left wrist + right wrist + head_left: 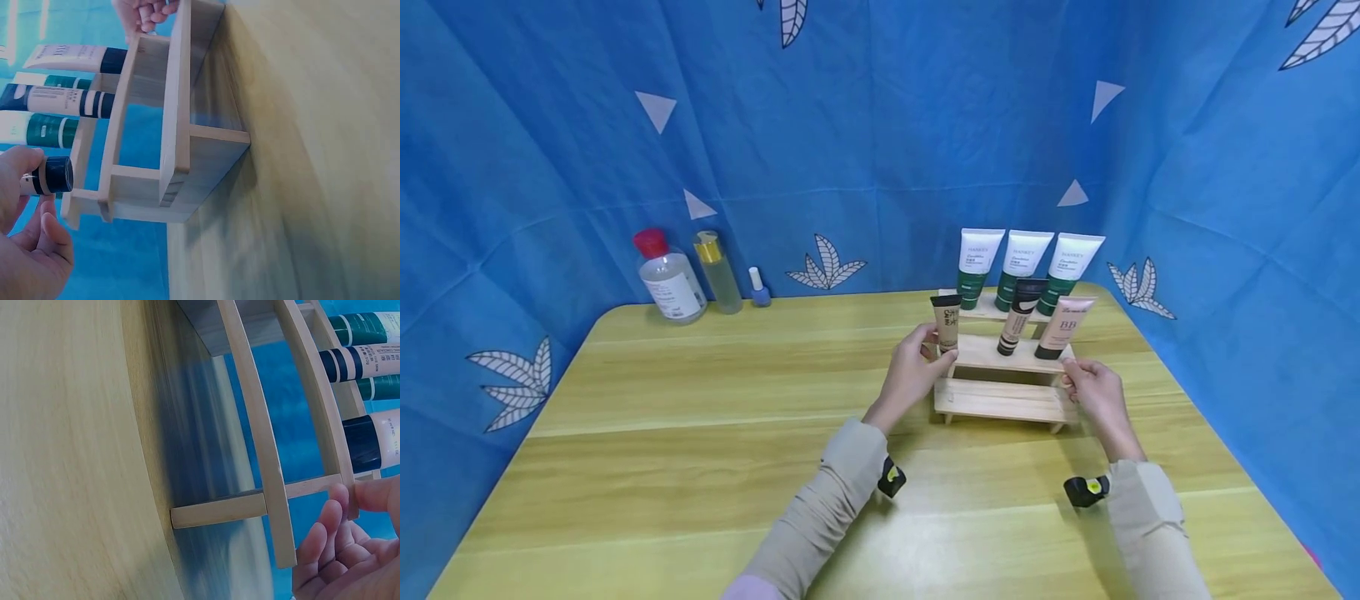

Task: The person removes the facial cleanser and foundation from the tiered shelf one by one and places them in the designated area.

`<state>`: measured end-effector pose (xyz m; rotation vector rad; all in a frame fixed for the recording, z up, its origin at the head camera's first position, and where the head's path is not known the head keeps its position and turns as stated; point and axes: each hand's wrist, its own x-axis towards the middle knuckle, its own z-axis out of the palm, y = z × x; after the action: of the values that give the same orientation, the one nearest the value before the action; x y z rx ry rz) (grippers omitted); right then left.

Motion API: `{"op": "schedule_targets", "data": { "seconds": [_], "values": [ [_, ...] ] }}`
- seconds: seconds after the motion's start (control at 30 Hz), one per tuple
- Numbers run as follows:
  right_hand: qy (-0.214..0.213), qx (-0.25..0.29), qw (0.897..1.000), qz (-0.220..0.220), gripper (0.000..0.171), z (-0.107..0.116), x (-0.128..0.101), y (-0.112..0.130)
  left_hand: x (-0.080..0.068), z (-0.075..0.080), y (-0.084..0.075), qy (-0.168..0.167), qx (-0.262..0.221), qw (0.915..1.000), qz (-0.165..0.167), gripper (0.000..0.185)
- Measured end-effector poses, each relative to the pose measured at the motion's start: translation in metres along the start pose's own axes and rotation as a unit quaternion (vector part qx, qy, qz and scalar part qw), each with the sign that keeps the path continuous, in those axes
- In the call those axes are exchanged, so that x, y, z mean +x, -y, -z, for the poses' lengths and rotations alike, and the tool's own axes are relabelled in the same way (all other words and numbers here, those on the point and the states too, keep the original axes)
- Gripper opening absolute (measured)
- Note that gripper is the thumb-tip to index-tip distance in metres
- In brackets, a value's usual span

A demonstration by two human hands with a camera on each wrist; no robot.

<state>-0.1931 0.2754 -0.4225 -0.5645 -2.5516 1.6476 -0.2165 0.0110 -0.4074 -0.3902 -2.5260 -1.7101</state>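
Note:
My left hand [916, 368] pinches a small beige tube [948, 323] with a dark crimped end upward and a black cap [59, 174] below. It holds the tube upright at the left end of the middle tier; the left wrist view shows a gap under the cap. My right hand [1093, 392] pinches the right end of the three-tier wooden rack [1000, 400], thumb on top of the middle board and fingertips beneath. On that tier stand a dark-topped slim tube [1017, 321] and a pink BB tube [1065, 325].
Several white-and-green tubes [981, 250] line the rack's top tier. At the table's back left stand a clear bottle with a red cap [651, 242], a gold-capped bottle [722, 279] and a small blue nail polish bottle [760, 292]. Blue cloth [880, 125] hangs behind the table.

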Motion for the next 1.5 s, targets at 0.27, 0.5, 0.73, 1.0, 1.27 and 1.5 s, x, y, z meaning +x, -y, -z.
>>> {"op": "schedule_targets", "data": {
  "seconds": [0.27,0.5,0.73,1.0,1.27,1.5],
  "values": [
    [0.002,0.007,1.0,-0.001,0.051,0.0,0.0,0.0,-0.026,0.023,-0.002,-0.022,-0.02,0.9991,0.029,0.043],
    [0.001,0.011,1.0,0.0,0.05,0.001,0.0,-0.001,-0.043,0.042,-0.003,-0.037,-0.051,0.9971,0.043,0.041],
    [0.002,0.014,1.0,-0.002,0.051,0.001,0.0,0.0,-0.054,0.061,0.002,-0.06,-0.065,0.9943,0.06,0.043],
    [0.001,0.007,1.0,-0.011,0.051,0.001,0.001,0.0,-0.067,0.089,0.018,-0.095,-0.049,0.9904,0.088,0.044],
    [0.001,0.003,1.0,-0.019,0.054,0.001,-0.002,0.002,-0.074,0.118,0.033,-0.132,-0.035,0.986,0.096,0.04],
    [0.003,-0.002,1.0,-0.014,0.056,0.001,-0.002,0.001,-0.081,0.136,0.042,-0.143,-0.022,0.983,0.113,0.043]
  ]
}}
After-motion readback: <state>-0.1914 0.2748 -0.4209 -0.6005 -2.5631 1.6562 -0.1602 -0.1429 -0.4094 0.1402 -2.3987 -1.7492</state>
